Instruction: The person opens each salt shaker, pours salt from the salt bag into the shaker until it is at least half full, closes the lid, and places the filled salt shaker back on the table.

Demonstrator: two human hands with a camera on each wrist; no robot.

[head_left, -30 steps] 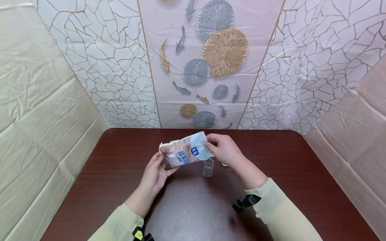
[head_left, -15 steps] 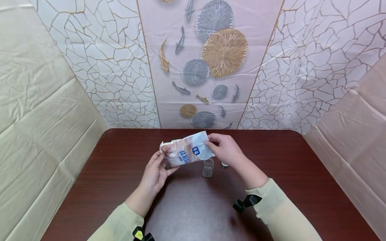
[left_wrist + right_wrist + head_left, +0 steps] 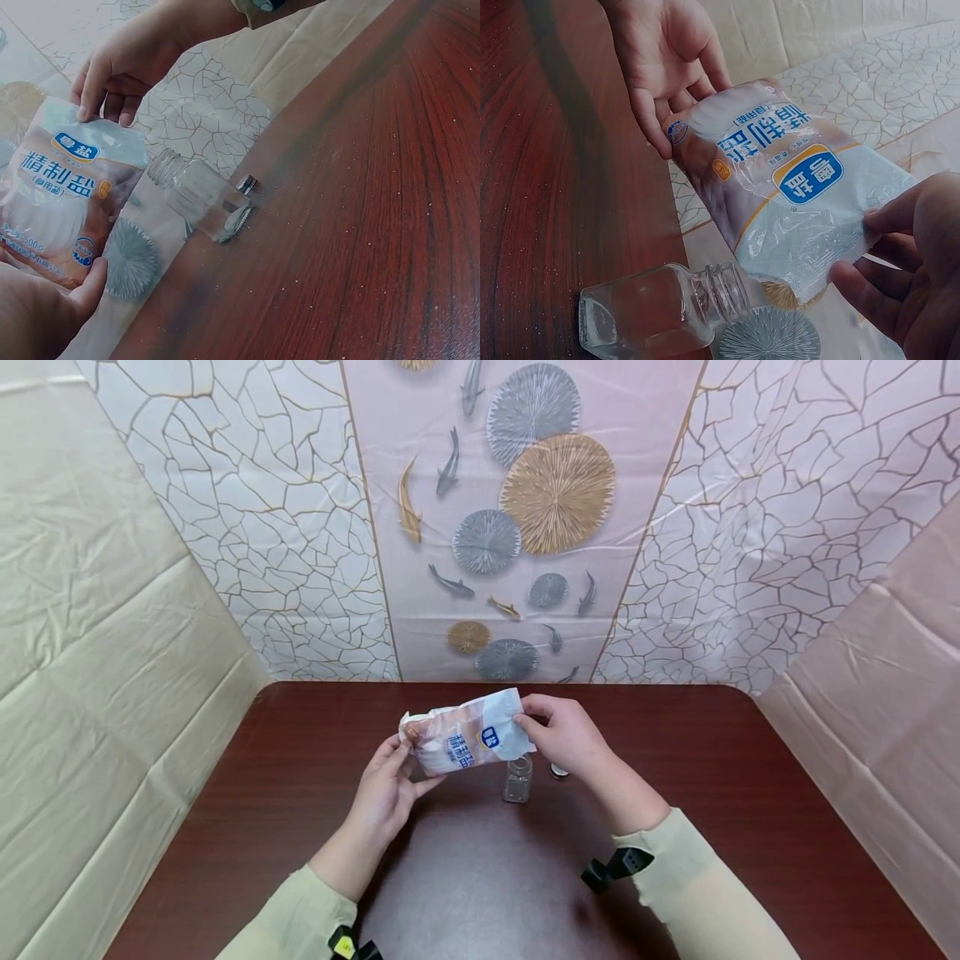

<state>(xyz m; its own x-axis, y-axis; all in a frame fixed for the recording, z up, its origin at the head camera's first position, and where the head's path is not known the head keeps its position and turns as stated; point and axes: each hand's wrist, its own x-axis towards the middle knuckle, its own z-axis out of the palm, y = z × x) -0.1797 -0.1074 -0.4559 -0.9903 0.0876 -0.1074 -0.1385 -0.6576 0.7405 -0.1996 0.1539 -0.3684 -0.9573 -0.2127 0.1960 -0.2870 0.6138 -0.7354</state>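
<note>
A bag of salt [image 3: 468,735], pale blue and brown with blue lettering, is held in the air across both hands. My left hand [image 3: 382,793] grips its fuller left end, thumb near the lower edge. At the bag's pale blue right end, my right hand [image 3: 562,731] pinches the corner between thumb and fingers. Just below that end stands a small clear glass jar [image 3: 649,311], upright and uncapped, its threaded neck [image 3: 724,292] right by the bag's lower corner. A whitish patch [image 3: 600,322] shows at the jar's base.
A small silver lid [image 3: 558,771] lies on the dark red-brown table [image 3: 315,860], right of the jar and partly behind my right wrist. Fine white specks dot the tabletop. Patterned cloth [image 3: 480,610] hangs along the table's far edge.
The bag and my right hand have shifted slightly to the right. Both hands keep their hold on the bag, and the jar stays where it was.
</note>
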